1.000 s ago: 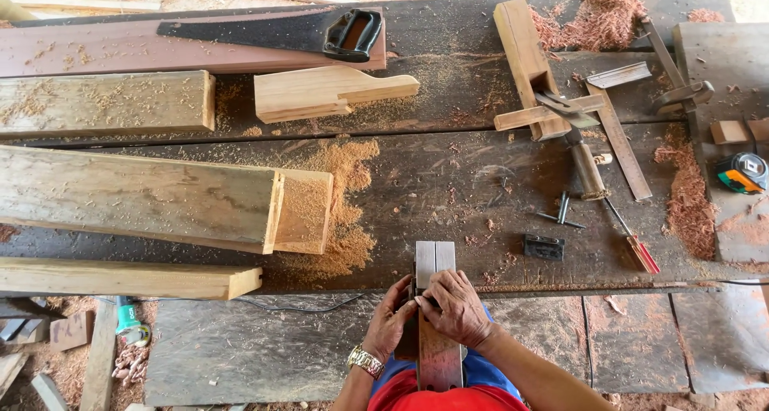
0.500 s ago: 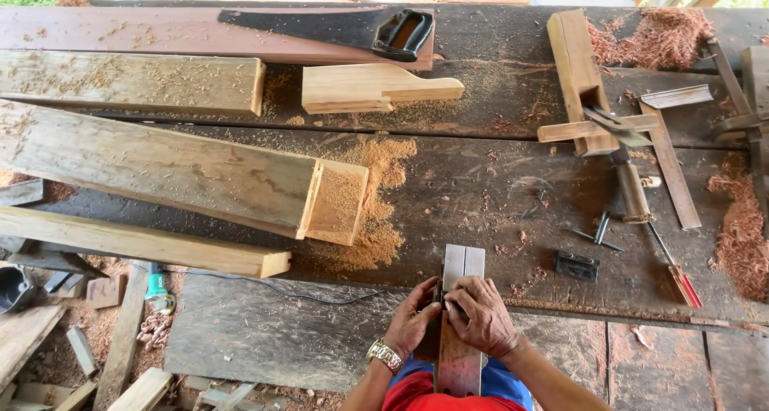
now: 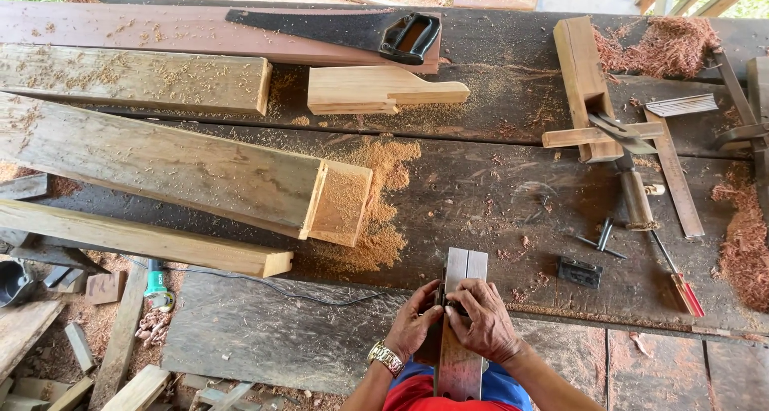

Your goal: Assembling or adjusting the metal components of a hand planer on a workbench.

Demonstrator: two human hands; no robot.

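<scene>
A: Item 1, hands?
B: Left hand and right hand, both at 6 o'clock, bottom centre. Fingers curled in, meeting on a narrow wood plank that stands lengthwise, running 12 to 6. Left hand closed against plank's left edge; right hand laid over top face, fingertips pinched at left edge w/ a small dark thing between them. Can't tell what that is, too small. Metal wristwatch on left wrist.
A: Plank position?
B: Far end rests on dark workbench, near end comes over bench edge toward the person's red shirt.
A: Item 2, stock at 9–10 o'clock?
B: Big squared beam, tilted, cut end facing 3 o'clock, sawdust pile touching that end. Thinner pale board just below it. Another sawdust-dusted beam above, at 10–11.
A: 12 o'clock?
B: Handsaw, black handle, lying on a reddish plank. Notched pale offcut just below saw handle.
A: Item 3, 1–3 o'clock?
B: Wooden hand plane w/ cross-handle, reddish shavings beside it. Metal try square near. Chisel, wood handle, below plane. Red-handled tool at 4. Small black block near plank, apart from hands. More shavings at 3, right edge.
</scene>
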